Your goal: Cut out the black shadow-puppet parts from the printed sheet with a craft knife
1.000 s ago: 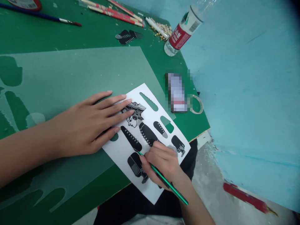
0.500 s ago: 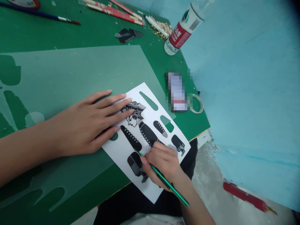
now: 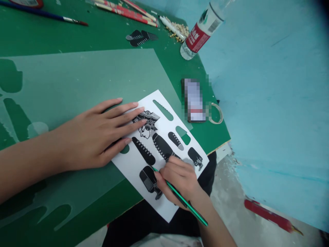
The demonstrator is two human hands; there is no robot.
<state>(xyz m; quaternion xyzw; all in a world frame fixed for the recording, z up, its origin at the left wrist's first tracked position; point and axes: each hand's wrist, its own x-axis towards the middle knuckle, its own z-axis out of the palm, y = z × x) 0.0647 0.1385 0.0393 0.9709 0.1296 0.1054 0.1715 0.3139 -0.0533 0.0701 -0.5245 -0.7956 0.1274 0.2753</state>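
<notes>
My left hand (image 3: 95, 135) lies flat with fingers stretched out, pressing the left edge of a white printed sheet (image 3: 133, 164) that shows black figure parts, some cut out. My right hand (image 3: 180, 180) is closed on a thin green-handled tool (image 3: 189, 206); its tip touches the sheet beside a black printed shape (image 3: 147, 178). The sheet lies partly on a translucent plastic sheet (image 3: 77, 79) with cut-out holes, over a green table (image 3: 180, 75).
A blurred phone-like object (image 3: 194, 99) and a tape ring (image 3: 217, 115) lie near the table's right edge. A plastic bottle (image 3: 199, 32), black cut-out pieces (image 3: 140, 37), red sticks (image 3: 128, 12) and a paintbrush (image 3: 43, 14) lie farther back. The table edge runs just under my right hand.
Both hands hold their places; only the view has shifted very slightly.
</notes>
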